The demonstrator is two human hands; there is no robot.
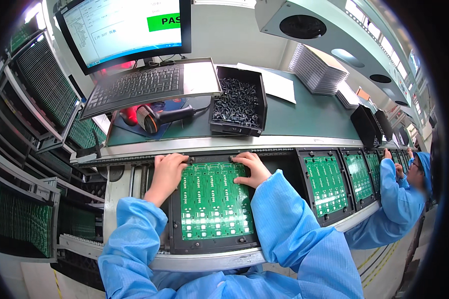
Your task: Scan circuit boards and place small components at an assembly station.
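Note:
A green circuit board [217, 199] with rows of white pads lies in a black carrier frame [176, 219] in front of me. At its upper left corner, my left hand [168, 172] has thumb and index finger closed on a small black clip [190, 160]. My right hand [253, 169] is at the upper right corner. Its fingertips touch another black clip [232, 159], while the thumb is spread apart and rests on the board. The lower edge of the board is untouched.
More framed boards [327, 184] line the rail to the right, where a co-worker [401, 199] in blue stands. Behind the rail are a black bin [238, 99] of small dark components, a barcode scanner [164, 117], a keyboard [134, 85] and a monitor [124, 30]. Board racks [30, 219] stand left.

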